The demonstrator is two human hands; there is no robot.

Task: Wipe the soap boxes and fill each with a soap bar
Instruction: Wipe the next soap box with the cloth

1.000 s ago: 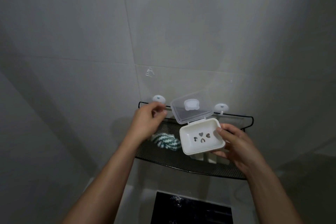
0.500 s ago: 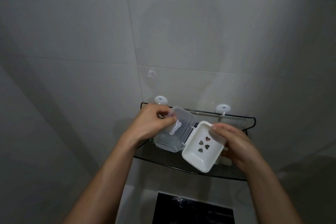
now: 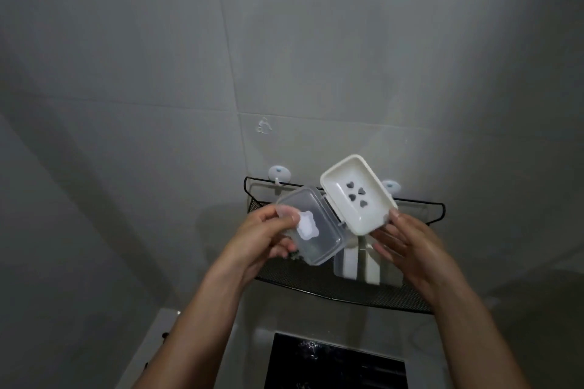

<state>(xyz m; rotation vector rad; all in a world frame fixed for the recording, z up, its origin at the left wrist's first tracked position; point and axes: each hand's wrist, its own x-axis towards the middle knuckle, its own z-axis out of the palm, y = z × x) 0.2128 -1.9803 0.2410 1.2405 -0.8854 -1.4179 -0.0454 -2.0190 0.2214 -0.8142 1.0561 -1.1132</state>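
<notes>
An open soap box is held up in front of the black mesh wall shelf (image 3: pixel 410 300). Its white tray (image 3: pixel 363 208), with heart-shaped drain holes and no soap in it, tilts up to the right. Its clear hinged lid (image 3: pixel 319 240) with a white clasp hangs to the left. My left hand (image 3: pixel 265 243) pinches the lid, thumb on top near the clasp. My right hand (image 3: pixel 407 246) holds the tray's lower right corner with thumb and fingers. More white soap boxes (image 3: pixel 357 265) stand on edge on the shelf behind, partly hidden.
Two white suction hooks (image 3: pixel 279 174) on the grey tiled wall carry the shelf. A bit of green-and-white cloth (image 3: pixel 295 255) peeks out under the lid. Below the shelf lies a dark rectangular panel (image 3: pixel 335 363) in a white surface.
The open box has been lifted and turned: the tray swung up to the right and the lid folded down to the left. My left hand moved from the lid's rim to the clasp side.
</notes>
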